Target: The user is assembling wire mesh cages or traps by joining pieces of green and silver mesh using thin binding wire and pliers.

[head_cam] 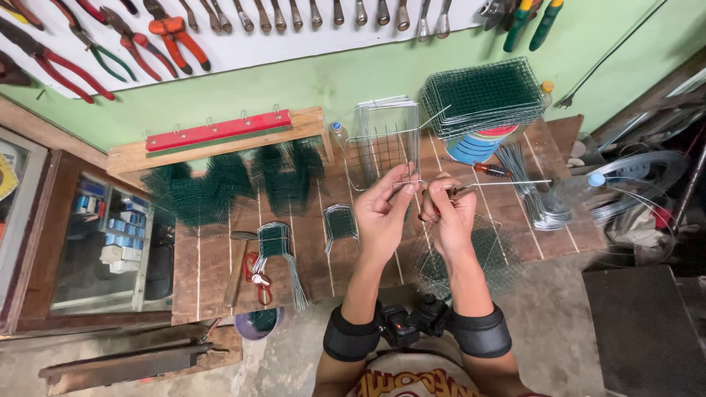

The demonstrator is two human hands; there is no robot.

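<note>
My left hand (384, 211) is raised over the wooden workbench (213, 257), its fingertips pinched on a thin metal wire (500, 183) that runs to the right. Beside it, my right hand (448, 213) grips a small red-handled tool (461, 191) against the same wire. Below the hands a flat piece of green wire mesh (493, 254) lies at the bench's front edge. Just behind the hands stands a silver wire frame (382, 140).
A stack of green mesh panels (485, 94) sits on a coloured tub at the back right. Folded green mesh pieces (235, 184), a hammer (237, 268), red pliers (257, 279) and wire bundles (529, 191) lie on the bench. Pliers and wrenches hang on the wall.
</note>
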